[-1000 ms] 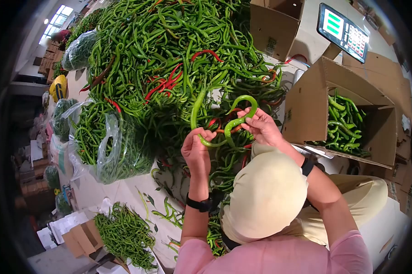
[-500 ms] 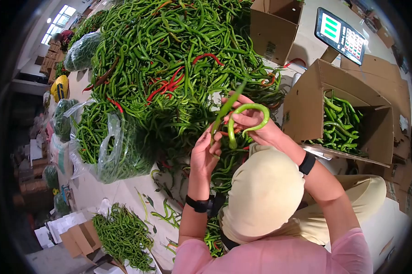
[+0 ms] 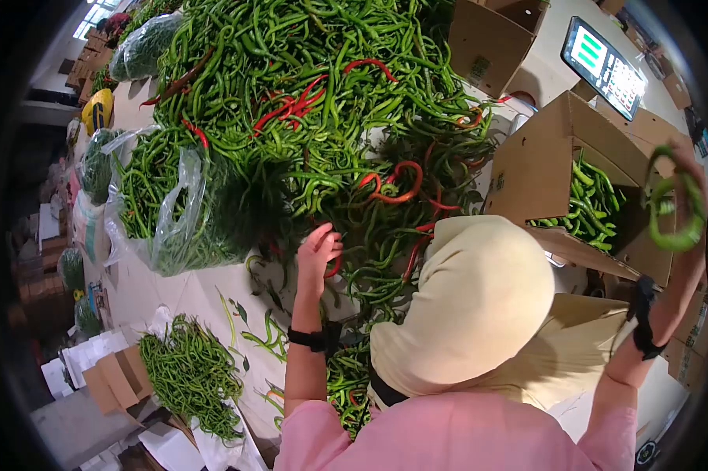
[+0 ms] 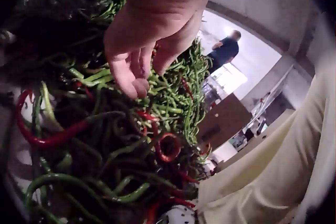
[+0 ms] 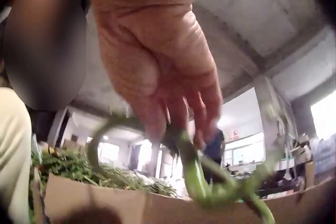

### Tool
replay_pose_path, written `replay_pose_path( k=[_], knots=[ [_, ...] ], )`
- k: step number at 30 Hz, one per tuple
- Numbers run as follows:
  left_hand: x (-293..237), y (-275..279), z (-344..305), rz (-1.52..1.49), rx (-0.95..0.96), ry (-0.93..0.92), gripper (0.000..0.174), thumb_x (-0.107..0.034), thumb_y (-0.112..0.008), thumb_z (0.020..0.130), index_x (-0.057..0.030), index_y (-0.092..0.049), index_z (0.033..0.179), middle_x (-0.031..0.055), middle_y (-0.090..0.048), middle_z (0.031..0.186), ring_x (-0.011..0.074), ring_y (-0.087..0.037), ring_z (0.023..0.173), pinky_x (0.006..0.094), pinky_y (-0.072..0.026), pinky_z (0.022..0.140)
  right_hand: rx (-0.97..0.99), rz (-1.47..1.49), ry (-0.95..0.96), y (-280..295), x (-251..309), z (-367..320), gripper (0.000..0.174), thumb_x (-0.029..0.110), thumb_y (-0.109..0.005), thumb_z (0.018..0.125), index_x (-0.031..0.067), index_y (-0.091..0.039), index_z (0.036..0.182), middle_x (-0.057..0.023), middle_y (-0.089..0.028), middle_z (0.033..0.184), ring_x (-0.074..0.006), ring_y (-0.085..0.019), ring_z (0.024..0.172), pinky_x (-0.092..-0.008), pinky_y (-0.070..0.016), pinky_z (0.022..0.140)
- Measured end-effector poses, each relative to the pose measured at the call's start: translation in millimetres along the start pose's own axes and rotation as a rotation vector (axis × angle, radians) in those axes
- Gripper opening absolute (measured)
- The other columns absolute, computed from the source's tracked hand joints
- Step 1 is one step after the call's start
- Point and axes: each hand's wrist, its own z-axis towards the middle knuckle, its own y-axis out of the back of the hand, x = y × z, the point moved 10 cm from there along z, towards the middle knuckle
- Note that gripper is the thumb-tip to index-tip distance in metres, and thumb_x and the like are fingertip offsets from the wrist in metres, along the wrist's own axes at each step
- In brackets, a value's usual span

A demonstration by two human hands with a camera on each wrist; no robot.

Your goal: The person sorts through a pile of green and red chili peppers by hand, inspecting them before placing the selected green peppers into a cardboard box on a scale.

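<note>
Curved green chili peppers (image 3: 675, 238) hang from my right hand (image 3: 689, 184), which grips them at the far right, beyond the open cardboard box (image 3: 526, 169). In the right wrist view the same peppers (image 5: 194, 176) blur below the fingers, over a cardboard edge (image 5: 94, 198). My left hand (image 3: 318, 253), holding nothing, hangs with loosely bent fingers over the near side of the chili pile (image 3: 307, 47). Below it in the left wrist view lie green chilies and a curled red chili (image 4: 169, 148). More green chilies (image 3: 593, 200) lie inside the box.
A scale display (image 3: 603, 67) stands behind the box, near a second carton (image 3: 491, 47). On the left are a plastic bag of chilies (image 3: 177, 212) and a heap of thin chilies (image 3: 189, 377). A person (image 4: 226, 50) stands in the background.
The right hand has swung right, past the box, carrying the curved green chilies. The left hand has let go of its chili and moved down and left.
</note>
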Motion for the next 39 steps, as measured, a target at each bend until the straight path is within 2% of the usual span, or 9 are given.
replay_pose_path(
  k=[2,5,10,12,16,19,32,35,39],
  knots=[
    [20.9,14.7,4.8,0.047,-0.052,-0.03,0.031,-0.01,-0.052,0.088,0.0019,-0.052,0.117,0.0105,-0.06,0.102,0.0159,-0.06,0.081,0.0285,-0.0503,0.074,0.264,-0.802,-0.016,-24.8,-13.2,-25.2,0.042,0.002,-0.042,0.088,0.0082,-0.044,0.129,-0.0072,-0.046,0.131,-0.0189,-0.043,0.12,-0.0302,-0.035,0.099],
    [17.7,29.3,31.2,0.294,-0.129,-0.249,0.026,-0.006,-0.055,0.084,0.0008,-0.057,0.11,0.0093,-0.062,0.099,0.0171,-0.061,0.08,0.0281,-0.05,0.072,0.281,-0.812,0.013,-45.8,12.5,-43.0,0.048,-0.003,-0.04,0.084,0.009,-0.043,0.13,-0.0067,-0.046,0.13,-0.0195,-0.044,0.119,-0.0321,-0.0322,0.101],
    [-78.4,-18.7,82.9,0.965,-0.169,-0.798,0.032,0.0,-0.06,0.074,-0.0004,-0.058,0.106,0.0122,-0.061,0.102,0.0261,-0.058,0.094,0.0351,-0.0465,0.082,0.318,-0.094,0.006,-99.3,57.3,-53.3,0.045,0.019,-0.053,0.084,0.0007,-0.047,0.125,-0.0085,-0.057,0.116,-0.018,-0.05,0.098,-0.0288,-0.0361,0.085],
    [-86.9,-35.6,102.0,1.211,-0.153,-0.982,0.032,-0.001,-0.062,0.071,-0.0019,-0.06,0.102,0.0128,-0.061,0.1,0.0287,-0.055,0.097,0.0364,-0.0444,0.085,0.336,-0.133,-0.004,-115.9,55.9,-55.0,0.041,0.016,-0.053,0.084,-0.0002,-0.049,0.122,-0.0101,-0.058,0.113,-0.0187,-0.053,0.094,-0.0291,-0.0387,0.082],
    [-73.2,-31.7,132.0,1.8,-0.208,-0.88,0.03,-0.006,-0.063,0.069,-0.0088,-0.061,0.098,0.0118,-0.058,0.094,0.0276,-0.053,0.095,0.0346,-0.0431,0.083,0.343,-0.001,0.04,-137.6,59.0,-58.2,0.036,0.012,-0.054,0.083,-0.0017,-0.052,0.117,-0.0113,-0.061,0.107,-0.0184,-0.057,0.088,-0.0276,-0.0426,0.076],
    [-97.6,-16.2,122.0,1.599,-0.192,-0.83,0.028,-0.002,-0.061,0.07,-0.0069,-0.061,0.098,0.0112,-0.058,0.097,0.0282,-0.053,0.098,0.0356,-0.0441,0.082,0.401,0.109,0.023,-152.6,59.1,-56.2,0.032,0.01,-0.055,0.083,-0.0026,-0.055,0.113,-0.0113,-0.062,0.104,-0.018,-0.058,0.085,-0.0267,-0.0439,0.073],
    [-209.9,39.1,-98.4,0.85,-0.802,-1.111,0.017,0.002,-0.053,0.084,0.0011,-0.061,0.1,0.0101,-0.063,0.102,0.0215,-0.06,0.092,0.0303,-0.0454,0.081,0.478,0.418,-0.075,-196.0,52.7,-55.1,0.026,0.013,-0.053,0.088,-0.0006,-0.057,0.11,-0.0089,-0.063,0.102,-0.0134,-0.058,0.085,-0.0244,-0.0468,0.074],
    [-204.8,52.6,-110.3,0.547,-0.83,-0.932,0.016,0.003,-0.051,0.086,0.0026,-0.058,0.1,0.0113,-0.063,0.1,0.0203,-0.059,0.092,0.0307,-0.0468,0.082,0.483,0.487,-0.12,-200.1,49.7,-57.3,0.024,0.011,-0.051,0.089,-0.0001,-0.058,0.109,-0.0071,-0.062,0.105,-0.0114,-0.056,0.088,-0.0238,-0.0467,0.074],
    [-193.0,45.5,-92.5,0.116,-0.58,-0.909,0.017,0.002,-0.049,0.087,0.0037,-0.055,0.103,0.0133,-0.061,0.101,0.0182,-0.059,0.094,0.0291,-0.0482,0.081,0.504,0.56,-0.214,-212.2,41.5,-58.4,0.024,0.004,-0.049,0.088,0.0006,-0.057,0.11,-0.0042,-0.06,0.103,-0.0092,-0.055,0.091,-0.0227,-0.0453,0.077]
  ],
)
